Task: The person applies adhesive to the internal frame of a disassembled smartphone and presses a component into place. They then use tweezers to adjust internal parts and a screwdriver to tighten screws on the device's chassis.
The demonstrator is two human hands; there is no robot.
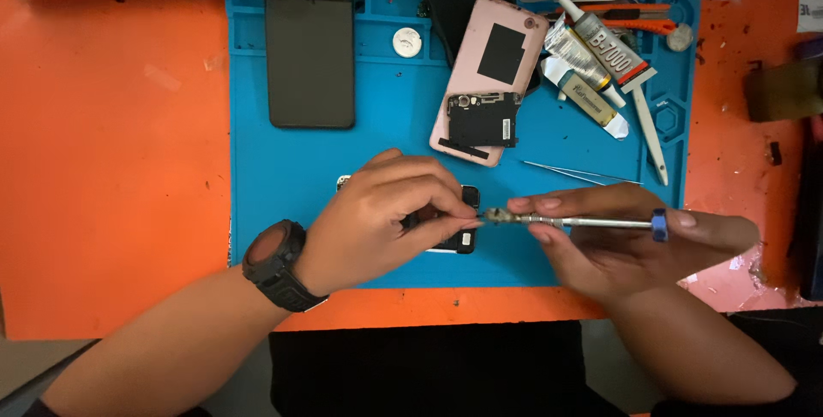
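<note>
My left hand (386,216), with a black watch on its wrist, lies over a small dark phone (465,241) on the blue work mat (291,177) and pinches something tiny at its right edge. My right hand (617,241) holds a thin silver screwdriver (574,222) with a blue cap, lying level, its tip meeting the left fingertips. Most of the phone is hidden under the left hand.
A black phone (309,40) lies face down at the mat's upper left. A pink back cover (489,74) carries a black inner plate (483,119). Glue tubes (591,66), a white pry tool (649,130), tweezers (574,174) and a coin cell (407,42) lie around. The orange tabletop (111,143) surrounds the mat.
</note>
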